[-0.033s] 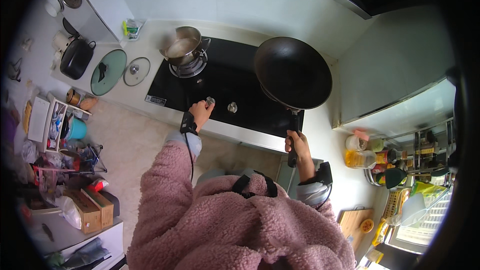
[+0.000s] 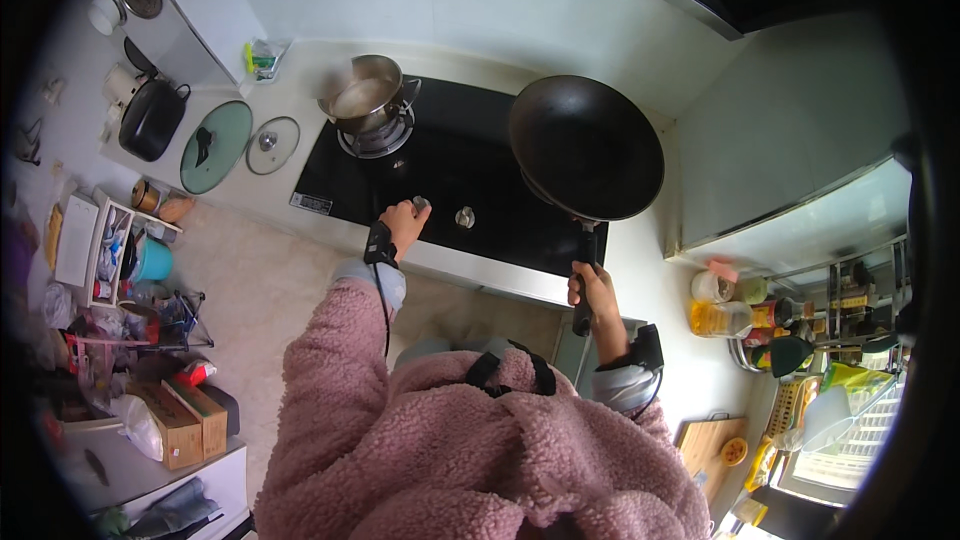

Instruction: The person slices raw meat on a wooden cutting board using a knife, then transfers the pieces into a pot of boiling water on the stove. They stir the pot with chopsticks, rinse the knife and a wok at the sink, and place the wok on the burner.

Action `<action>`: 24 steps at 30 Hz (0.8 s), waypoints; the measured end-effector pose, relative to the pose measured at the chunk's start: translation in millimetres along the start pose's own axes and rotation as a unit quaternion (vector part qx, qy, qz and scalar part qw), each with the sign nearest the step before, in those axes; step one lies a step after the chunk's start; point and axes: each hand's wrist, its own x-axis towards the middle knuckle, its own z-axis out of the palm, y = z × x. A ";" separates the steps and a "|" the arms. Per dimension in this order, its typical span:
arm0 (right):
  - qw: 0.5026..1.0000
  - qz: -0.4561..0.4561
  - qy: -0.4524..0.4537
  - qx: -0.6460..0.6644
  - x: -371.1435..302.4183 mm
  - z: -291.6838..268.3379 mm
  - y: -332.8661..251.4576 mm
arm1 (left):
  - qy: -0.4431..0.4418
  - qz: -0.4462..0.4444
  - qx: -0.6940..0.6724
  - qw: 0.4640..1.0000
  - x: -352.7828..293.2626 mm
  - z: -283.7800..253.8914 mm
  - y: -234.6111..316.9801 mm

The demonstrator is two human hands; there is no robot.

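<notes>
My left hand (image 2: 404, 226) pinches the left stove knob (image 2: 421, 205) at the front of the black glass gas stove (image 2: 455, 155). The right knob (image 2: 465, 217) stands untouched beside it. With its fingers wrapped round the black handle (image 2: 584, 285), my right hand (image 2: 598, 292) holds a dark wok (image 2: 587, 145). The wok sits over the stove's right side and hides what is under it. On the left burner (image 2: 378, 140) stands a steel saucepan (image 2: 366, 95) with pale, cloudy liquid in it. No flame can be made out.
Two glass lids (image 2: 218, 147) lie on the counter left of the stove, near a black appliance (image 2: 154, 118). Jars and bottles (image 2: 722, 318) stand at the right, with a wooden cutting board (image 2: 708, 445) nearer me. Cardboard boxes (image 2: 180, 420) sit at the lower left.
</notes>
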 end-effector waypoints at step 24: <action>0.999 0.002 0.009 0.045 -0.7 6.3 -2.5 | -0.016 0.002 0.045 0.999 33.5 21.5 0.2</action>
